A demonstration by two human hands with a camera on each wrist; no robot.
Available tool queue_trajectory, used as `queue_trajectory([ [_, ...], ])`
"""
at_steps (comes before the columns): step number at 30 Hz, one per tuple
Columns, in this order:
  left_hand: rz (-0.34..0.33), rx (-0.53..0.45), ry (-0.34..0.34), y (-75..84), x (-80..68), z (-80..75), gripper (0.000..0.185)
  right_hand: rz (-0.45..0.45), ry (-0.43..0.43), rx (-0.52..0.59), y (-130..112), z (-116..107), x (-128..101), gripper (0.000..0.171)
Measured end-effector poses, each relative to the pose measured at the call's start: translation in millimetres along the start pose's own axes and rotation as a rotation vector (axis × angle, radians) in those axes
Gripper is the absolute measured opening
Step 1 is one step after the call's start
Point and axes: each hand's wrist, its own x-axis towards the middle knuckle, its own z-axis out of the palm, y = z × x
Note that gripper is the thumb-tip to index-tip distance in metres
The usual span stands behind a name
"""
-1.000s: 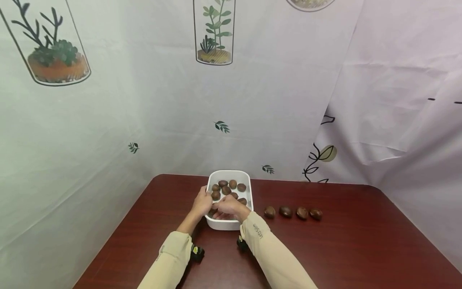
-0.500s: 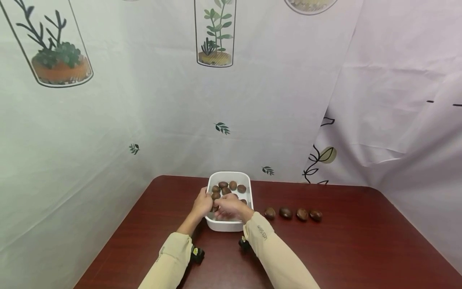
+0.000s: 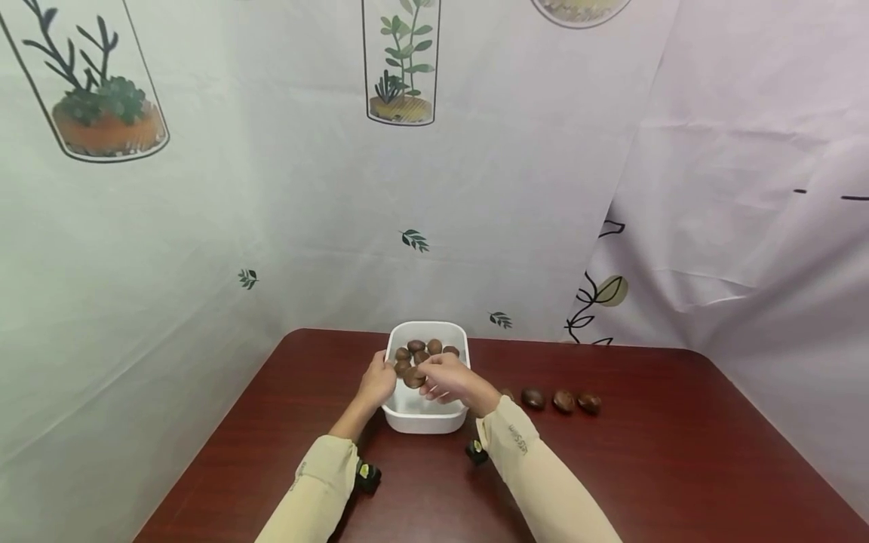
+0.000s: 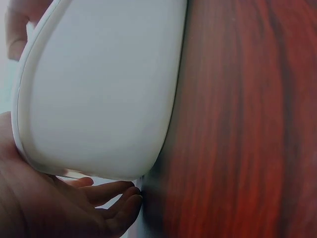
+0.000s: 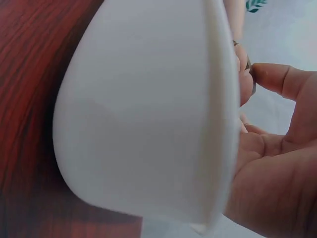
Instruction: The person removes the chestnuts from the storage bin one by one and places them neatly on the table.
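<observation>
Chestnuts (image 3: 424,351) in the white tub (image 3: 424,416) on the counter (image 3: 645,467) look light, hard and glossy-slick, best pinched across the flat sides, as the right hand (image 3: 449,379) pinches one (image 3: 413,380) while the left hand (image 3: 377,383) grips the tub's rim.

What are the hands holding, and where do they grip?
Right hand pinches a brown chestnut at its sides; left hand holds the white plastic tub by its left rim.
</observation>
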Motion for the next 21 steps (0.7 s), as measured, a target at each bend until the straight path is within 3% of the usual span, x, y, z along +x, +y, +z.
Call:
queue_trajectory([
  [7,0.003,0.004,-0.001,1.3,-0.1,0.3,0.045,-0.036,0.004,-0.015,0,-19,-16,0.018],
  [21,-0.004,-0.035,-0.018,3.6,-1.1,-0.2,0.045,-0.060,-0.023,0.061,16,-60,-46,0.026],
])
